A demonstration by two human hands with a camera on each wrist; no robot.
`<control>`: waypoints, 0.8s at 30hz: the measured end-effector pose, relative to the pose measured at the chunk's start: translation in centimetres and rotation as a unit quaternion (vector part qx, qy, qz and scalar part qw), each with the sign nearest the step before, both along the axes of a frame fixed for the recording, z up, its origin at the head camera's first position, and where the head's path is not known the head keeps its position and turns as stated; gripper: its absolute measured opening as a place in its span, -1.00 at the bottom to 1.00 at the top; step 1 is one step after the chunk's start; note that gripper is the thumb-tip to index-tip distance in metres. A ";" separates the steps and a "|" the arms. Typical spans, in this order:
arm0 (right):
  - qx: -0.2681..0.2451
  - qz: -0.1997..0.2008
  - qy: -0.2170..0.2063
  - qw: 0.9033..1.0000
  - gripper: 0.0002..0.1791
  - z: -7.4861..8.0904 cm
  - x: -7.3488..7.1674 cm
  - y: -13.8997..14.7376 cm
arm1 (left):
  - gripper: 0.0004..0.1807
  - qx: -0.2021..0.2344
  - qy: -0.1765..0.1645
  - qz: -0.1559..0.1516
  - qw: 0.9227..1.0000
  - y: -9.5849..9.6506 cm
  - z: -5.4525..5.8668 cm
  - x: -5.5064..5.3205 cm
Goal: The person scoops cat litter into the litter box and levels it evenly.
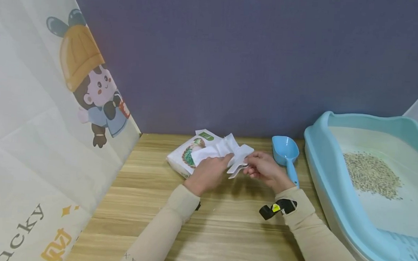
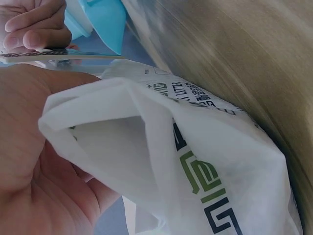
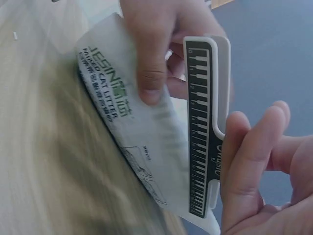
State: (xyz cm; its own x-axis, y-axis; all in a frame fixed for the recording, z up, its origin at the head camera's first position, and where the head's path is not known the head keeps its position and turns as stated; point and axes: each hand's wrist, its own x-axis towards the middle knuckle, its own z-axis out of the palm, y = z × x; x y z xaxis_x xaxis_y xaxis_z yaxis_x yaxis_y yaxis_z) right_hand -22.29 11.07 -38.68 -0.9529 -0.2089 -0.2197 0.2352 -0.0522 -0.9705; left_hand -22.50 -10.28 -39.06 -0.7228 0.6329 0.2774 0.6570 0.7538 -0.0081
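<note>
A white cat litter bag (image 1: 179,156) lies on the wooden table, its printed front tilted up. My left hand (image 1: 210,172) grips the bag near its top; in the left wrist view the bag's white film (image 2: 117,142) is folded over beside the palm. Between the thumb and fingers of my right hand (image 1: 263,169) is a flat white clip with a printed black-and-white keyboard pattern (image 3: 199,132). In the right wrist view the clip stands along the bag's edge and overlaps it, close to my left hand's fingers (image 3: 151,73).
Right of my hands lies a blue litter scoop (image 1: 285,148). Beyond it stands a large light-blue litter box (image 1: 321,152) with a heap of litter pellets (image 1: 371,174) in it. A dark blue panel (image 1: 234,61) rises behind the table, and a printed white sheet (image 1: 35,137) is at left.
</note>
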 end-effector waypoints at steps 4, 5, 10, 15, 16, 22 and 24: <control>-0.018 -0.022 -0.007 1.000 -0.91 -0.6 -0.3 -0.6 | -0.26 -0.001 -0.010 0.008 1.000 -0.1 -0.1 -0.1; -0.023 -0.028 -0.008 0.999 -0.92 -0.8 -0.4 -0.8 | -0.25 -0.001 -0.014 0.010 1.000 -0.1 -0.1 -0.1; -0.032 -0.044 -0.002 0.999 -0.94 -1.4 -0.6 -1.2 | -0.22 -0.004 -0.037 0.010 0.999 0.0 0.3 -0.1; -0.024 -0.058 0.003 0.998 -0.90 -1.8 -0.7 -1.5 | -0.12 -0.007 -0.066 0.009 0.998 -0.1 1.1 0.2; -0.020 -0.060 0.004 0.998 -0.90 -1.8 -0.7 -1.5 | -0.11 -0.007 -0.071 0.009 0.997 -0.1 1.3 0.2; 0.002 -0.070 0.007 0.998 -0.89 -2.3 -0.9 -1.8 | -0.09 -0.011 -0.073 0.009 0.997 -0.3 1.6 0.4; 0.003 -0.073 0.008 0.997 -0.89 -2.4 -0.9 -1.9 | -0.11 -0.016 -0.061 0.010 0.998 -0.3 1.6 0.4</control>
State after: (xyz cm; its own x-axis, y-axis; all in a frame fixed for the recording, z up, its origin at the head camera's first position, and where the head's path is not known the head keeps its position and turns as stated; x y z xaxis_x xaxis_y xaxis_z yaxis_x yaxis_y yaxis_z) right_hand -23.15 9.16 -41.09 -0.9763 -0.0662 -0.2059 0.2109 -0.0795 -0.9743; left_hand -22.09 -10.59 -37.49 -0.7620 0.6256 0.1672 0.6399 0.7670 0.0467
